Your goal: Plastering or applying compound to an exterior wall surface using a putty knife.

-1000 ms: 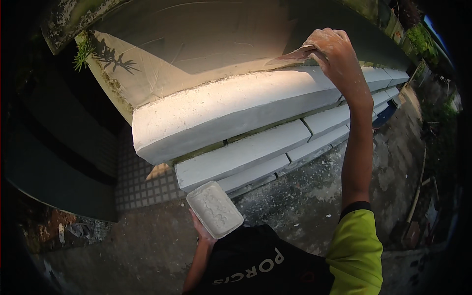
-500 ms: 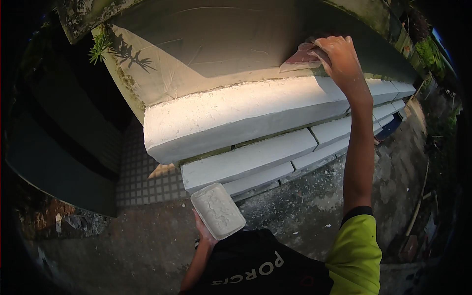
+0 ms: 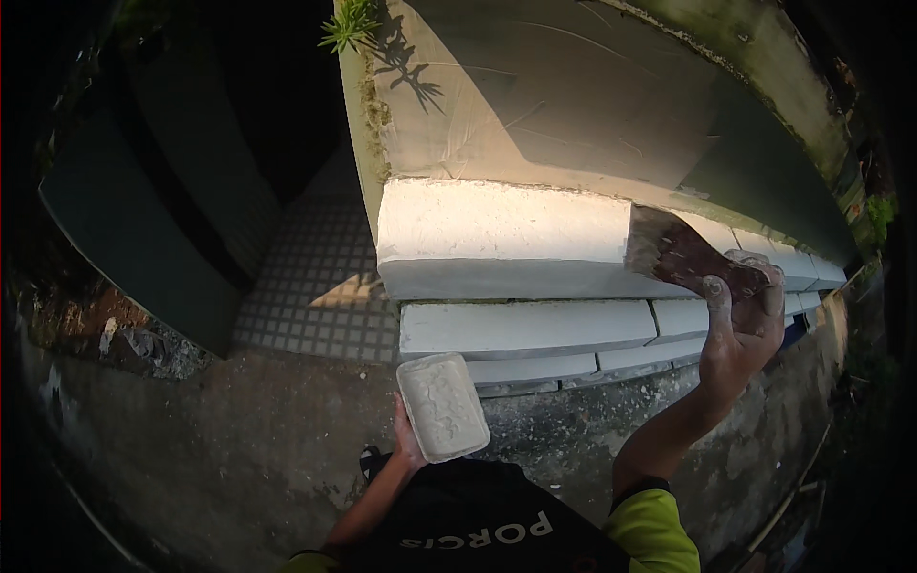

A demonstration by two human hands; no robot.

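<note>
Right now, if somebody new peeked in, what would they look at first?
Probably the long white block across the middle, its top bright with sun. Next might be the dark reddish scraper in the right hand, right of the middle. Then the tray of pale paste in the left hand, near the bottom.

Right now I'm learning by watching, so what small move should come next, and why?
Perhaps bring the scraper down to the tray: the right hand holds it over the white block, while the left hand holds the tray, with pale paste inside.
</note>
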